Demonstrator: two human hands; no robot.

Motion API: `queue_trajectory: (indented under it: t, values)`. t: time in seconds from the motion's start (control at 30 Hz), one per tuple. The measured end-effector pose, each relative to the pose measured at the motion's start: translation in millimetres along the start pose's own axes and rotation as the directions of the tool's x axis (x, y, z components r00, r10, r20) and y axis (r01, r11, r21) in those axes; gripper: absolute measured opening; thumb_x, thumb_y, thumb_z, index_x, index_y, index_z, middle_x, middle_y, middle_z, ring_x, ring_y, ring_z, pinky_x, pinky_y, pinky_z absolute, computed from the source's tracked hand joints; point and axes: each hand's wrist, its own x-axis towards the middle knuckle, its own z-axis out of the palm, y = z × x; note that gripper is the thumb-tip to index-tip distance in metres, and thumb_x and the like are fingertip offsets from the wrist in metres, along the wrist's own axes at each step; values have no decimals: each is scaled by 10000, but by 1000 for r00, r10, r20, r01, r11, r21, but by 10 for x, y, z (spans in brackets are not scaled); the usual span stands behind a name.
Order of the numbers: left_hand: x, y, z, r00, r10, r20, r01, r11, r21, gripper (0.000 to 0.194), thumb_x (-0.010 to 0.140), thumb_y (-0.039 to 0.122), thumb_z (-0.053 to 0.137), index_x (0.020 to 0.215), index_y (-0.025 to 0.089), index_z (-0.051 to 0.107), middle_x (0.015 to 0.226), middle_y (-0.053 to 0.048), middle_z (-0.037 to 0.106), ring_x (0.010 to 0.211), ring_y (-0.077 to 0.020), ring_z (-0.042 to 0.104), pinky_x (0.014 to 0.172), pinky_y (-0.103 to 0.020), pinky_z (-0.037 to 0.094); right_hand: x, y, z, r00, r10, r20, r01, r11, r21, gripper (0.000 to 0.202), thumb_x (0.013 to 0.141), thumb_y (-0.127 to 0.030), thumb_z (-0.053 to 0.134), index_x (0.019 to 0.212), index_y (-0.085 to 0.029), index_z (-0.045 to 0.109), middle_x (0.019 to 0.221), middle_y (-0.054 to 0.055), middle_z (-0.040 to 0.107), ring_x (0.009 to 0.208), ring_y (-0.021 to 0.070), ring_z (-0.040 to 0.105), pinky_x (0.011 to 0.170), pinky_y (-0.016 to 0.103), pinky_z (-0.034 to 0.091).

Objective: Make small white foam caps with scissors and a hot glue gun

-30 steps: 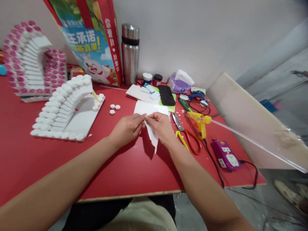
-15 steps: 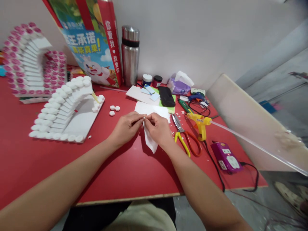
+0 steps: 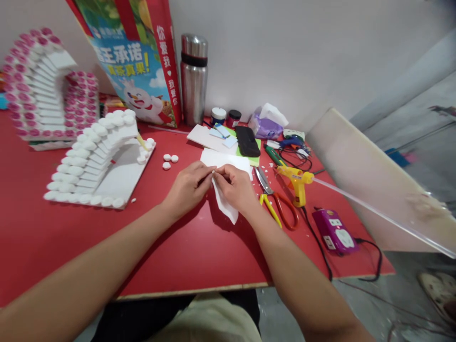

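Note:
My left hand point(image 3: 188, 186) and my right hand point(image 3: 233, 186) meet fingertip to fingertip above the red table. A strip of white tissue paper point(image 3: 228, 210) hangs from the pinch, its loose end slanting down below my right hand. The bit between the fingertips is small and mostly hidden. Left of my hands lie three white round pieces point(image 3: 167, 166). Farther left stands a white staircase model point(image 3: 103, 152) edged with rows of similar white pieces. Beyond my hands a white sheet point(image 3: 228, 160) lies flat.
On the right are scissors point(image 3: 276, 202), a yellow glue gun point(image 3: 297, 183) with a long glue stick, and a purple power socket point(image 3: 335, 232) with cords. Behind stand a steel flask point(image 3: 194, 85), a colourful bag point(image 3: 135, 71), a phone point(image 3: 247, 141) and a pink-dotted model point(image 3: 53, 95).
The loose end of the tissue paper has swung slightly to the right. Both hands keep nearly the same place and pinch. The camera view has shifted a little.

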Motion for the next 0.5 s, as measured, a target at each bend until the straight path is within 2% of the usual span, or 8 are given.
queue_trajectory:
  t: [0.1, 0.27, 0.37, 0.5]
  values:
    - [-9, 6, -2, 999, 35, -5, -35, 999, 22, 279, 1007, 210, 505, 1142, 164, 745, 887, -64, 638, 804, -172, 619, 725, -291, 475, 11, -1, -3, 1000, 21, 1, -21, 996, 86, 170, 891, -325, 585, 812, -189, 649, 687, 4, 645, 621, 136, 545, 587, 260, 396]
    - [11, 17, -26, 997, 80, -3, -80, 996, 33, 278, 1028, 213, 474, 1124, 149, 728, 898, -76, 640, 801, -172, 614, 740, -295, 481, 21, -37, -9, 985, 165, 57, -175, 931, 320, 202, 844, -381, 623, 795, -186, 637, 642, -7, 617, 558, 118, 490, 518, 244, 353]
    - [22, 15, -38, 995, 97, -5, -96, 994, 50, 274, 1026, 194, 459, 1085, 141, 721, 899, -80, 633, 789, -173, 604, 722, -292, 477, 21, -45, -7, 987, 156, 46, -162, 935, 316, 211, 831, -387, 638, 775, -183, 634, 623, -20, 585, 540, 105, 449, 505, 239, 326]
    - [11, 2, -40, 996, 94, 0, -94, 994, 48, 263, 1015, 162, 455, 1046, 120, 713, 880, -81, 636, 787, -173, 603, 719, -290, 471, 16, -29, -6, 997, 80, 21, -83, 972, 222, 196, 849, -359, 629, 775, -178, 641, 665, -5, 616, 598, 117, 494, 543, 243, 355]
